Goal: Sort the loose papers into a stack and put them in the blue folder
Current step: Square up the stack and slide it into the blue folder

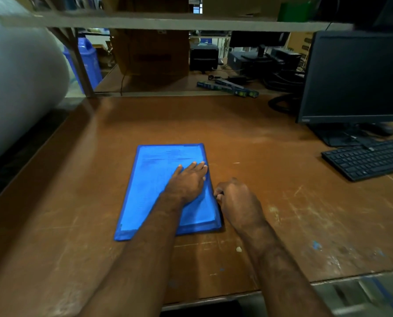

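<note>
A translucent blue folder (pixel 149 191) lies flat on the brown desk (pixel 282 202), long side running away from me. Printed papers show through its cover, filling the inside. My left hand (pixel 187 181) rests flat on the folder's right half, palm down, fingers together and pointing toward the far right edge. Right beside the folder's right edge sits my right hand (pixel 236 202), fingers curled, their tips pinching at that edge about halfway along. What lies between those fingertips is hidden. No loose papers lie outside the folder.
A black monitor (pixel 355 76) and black keyboard (pixel 369 157) stand at the right. Cables, boxes and a small black printer (pixel 203 56) crowd the back under a shelf (pixel 168 21). A large white roll (pixel 19 83) looms at the left.
</note>
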